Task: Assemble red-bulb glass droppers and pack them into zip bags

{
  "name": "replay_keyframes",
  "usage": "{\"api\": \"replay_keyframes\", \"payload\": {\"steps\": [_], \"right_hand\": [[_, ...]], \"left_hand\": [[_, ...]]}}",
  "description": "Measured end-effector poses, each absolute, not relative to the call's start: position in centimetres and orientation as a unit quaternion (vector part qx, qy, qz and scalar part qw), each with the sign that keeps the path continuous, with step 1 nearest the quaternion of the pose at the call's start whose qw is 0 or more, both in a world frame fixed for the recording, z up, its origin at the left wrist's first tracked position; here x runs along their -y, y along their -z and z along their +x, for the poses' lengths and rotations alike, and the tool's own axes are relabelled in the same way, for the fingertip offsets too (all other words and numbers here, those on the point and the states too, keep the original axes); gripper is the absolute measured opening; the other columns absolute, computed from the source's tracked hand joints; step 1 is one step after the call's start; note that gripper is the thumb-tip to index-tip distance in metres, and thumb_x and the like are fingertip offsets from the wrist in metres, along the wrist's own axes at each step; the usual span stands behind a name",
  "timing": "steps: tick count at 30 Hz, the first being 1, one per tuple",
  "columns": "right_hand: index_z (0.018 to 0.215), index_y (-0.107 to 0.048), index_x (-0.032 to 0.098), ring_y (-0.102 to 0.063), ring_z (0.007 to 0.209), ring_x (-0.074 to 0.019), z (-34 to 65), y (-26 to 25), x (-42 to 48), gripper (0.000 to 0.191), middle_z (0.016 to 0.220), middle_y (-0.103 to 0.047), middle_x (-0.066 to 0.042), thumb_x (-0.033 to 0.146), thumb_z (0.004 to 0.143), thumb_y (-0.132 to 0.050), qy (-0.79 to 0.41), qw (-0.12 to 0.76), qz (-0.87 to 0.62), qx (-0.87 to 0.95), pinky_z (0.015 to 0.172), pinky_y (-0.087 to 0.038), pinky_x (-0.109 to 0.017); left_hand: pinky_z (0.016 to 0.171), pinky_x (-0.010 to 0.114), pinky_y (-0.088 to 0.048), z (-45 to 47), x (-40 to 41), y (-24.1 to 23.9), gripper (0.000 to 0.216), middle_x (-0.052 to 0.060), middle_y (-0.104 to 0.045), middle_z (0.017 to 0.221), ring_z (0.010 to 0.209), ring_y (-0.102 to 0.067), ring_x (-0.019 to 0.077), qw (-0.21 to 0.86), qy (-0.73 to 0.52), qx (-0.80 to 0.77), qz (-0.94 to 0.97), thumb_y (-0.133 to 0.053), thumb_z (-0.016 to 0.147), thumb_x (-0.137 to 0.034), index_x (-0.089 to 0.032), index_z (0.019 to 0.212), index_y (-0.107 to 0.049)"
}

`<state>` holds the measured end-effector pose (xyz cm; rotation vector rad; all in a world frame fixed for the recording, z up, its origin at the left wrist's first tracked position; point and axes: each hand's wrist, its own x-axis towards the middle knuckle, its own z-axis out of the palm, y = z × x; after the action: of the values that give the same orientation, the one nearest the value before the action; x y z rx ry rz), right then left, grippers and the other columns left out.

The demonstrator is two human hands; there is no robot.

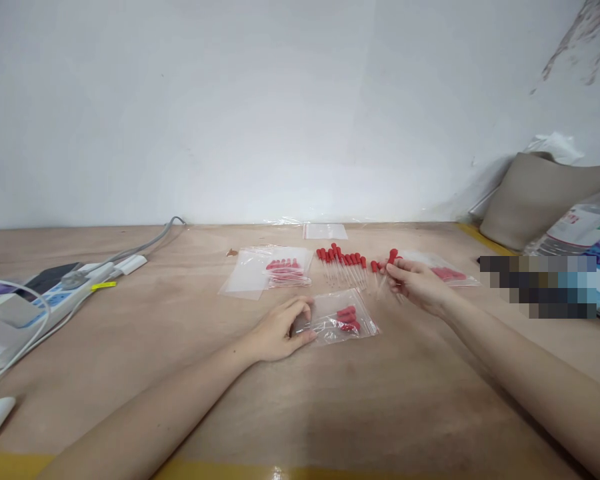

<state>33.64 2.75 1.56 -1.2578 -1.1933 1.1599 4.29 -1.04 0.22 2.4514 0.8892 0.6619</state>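
Note:
My left hand [283, 330] has its thumb and fingers curled on the left end of a clear zip bag [325, 337]. Inside the bag lie a few droppers with red bulbs [349, 319], the bulbs toward its right end. To the right, my right hand [413, 283] pinches a dropper by its red bulb [393, 256]; the fingers partly hide how many are held. Several loose droppers [343, 261] lie in a row between the hands, red bulbs away from me. A filled bag [450, 275] lies behind my right wrist.
More zip bags [247, 273] lie left of the row, with red-bulbed droppers [284, 272] on top. A white packet [325, 231] rests by the wall. A power strip [63, 297] with cables lies at left. A grey bin [545, 200] and plastic bottle [577, 223] stand at right.

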Motion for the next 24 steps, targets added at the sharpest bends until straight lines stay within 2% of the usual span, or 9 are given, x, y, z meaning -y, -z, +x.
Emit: {"api": "replay_keyframes", "payload": {"steps": [4,8,10,16,21,24], "right_hand": [[0.077,-0.046,0.019,-0.045,0.047,-0.0058,32.7,0.3,-2.2,0.034,0.065,-0.055,0.003,0.036,0.058,-0.068,-0.472,0.606,-0.474,0.430,0.044,-0.037,-0.020],[0.103,-0.035,0.024,-0.052,0.050,-0.0103,31.9,1.2,-2.0,0.055,0.063,-0.053,0.007,0.033,0.060,-0.067,-0.416,0.635,-0.484,0.435,0.049,-0.046,-0.025],[0.109,-0.030,0.025,-0.053,0.051,-0.0113,31.7,1.4,-2.0,0.059,0.062,-0.052,0.007,0.033,0.062,-0.066,-0.390,0.640,-0.489,0.445,0.051,-0.047,-0.027],[0.100,-0.035,0.024,-0.055,0.050,-0.0115,30.9,1.2,-1.6,0.047,0.058,-0.051,0.008,0.034,0.065,-0.064,-0.363,0.663,-0.488,0.435,0.052,-0.048,-0.027],[0.091,-0.038,0.024,-0.060,0.057,-0.0128,29.6,1.6,-0.6,0.036,0.063,-0.053,0.007,0.034,0.066,-0.063,-0.489,0.639,-0.450,0.386,0.057,-0.050,-0.029],[0.086,-0.042,0.023,-0.061,0.057,-0.0119,29.0,1.6,0.2,0.031,0.061,-0.055,0.006,0.031,0.066,-0.064,-0.557,0.601,-0.443,0.364,0.057,-0.050,-0.026]], "left_hand": [[0.090,0.035,-0.038,4.3,1.0,-0.2,0.023,0.009,-0.048,0.120,0.110,-0.046,0.0212,0.218,-0.238,-0.319,0.891,-0.053,0.079,-0.030,-0.020,0.099,-0.047],[0.090,0.034,-0.038,4.3,1.0,-0.3,0.015,0.007,-0.049,0.119,0.109,-0.047,0.0204,0.216,-0.239,-0.319,0.891,-0.054,0.079,-0.029,-0.020,0.090,-0.049],[0.089,0.034,-0.039,4.4,1.0,-0.3,0.015,0.008,-0.050,0.118,0.109,-0.047,0.0205,0.219,-0.241,-0.319,0.890,-0.054,0.079,-0.029,-0.020,0.088,-0.048],[0.089,0.035,-0.039,4.4,1.1,-0.2,0.016,0.009,-0.049,0.119,0.111,-0.046,0.0217,0.221,-0.239,-0.320,0.890,-0.053,0.079,-0.030,-0.019,0.090,-0.047],[0.091,0.037,-0.039,4.3,1.0,-0.1,0.038,0.008,-0.051,0.117,0.107,-0.048,0.0221,0.210,-0.234,-0.329,0.890,-0.053,0.079,-0.032,-0.021,0.114,-0.042],[0.091,0.038,-0.039,4.3,1.0,0.0,0.045,0.008,-0.051,0.118,0.106,-0.049,0.0228,0.203,-0.232,-0.339,0.889,-0.054,0.079,-0.033,-0.022,0.120,-0.039]]}}
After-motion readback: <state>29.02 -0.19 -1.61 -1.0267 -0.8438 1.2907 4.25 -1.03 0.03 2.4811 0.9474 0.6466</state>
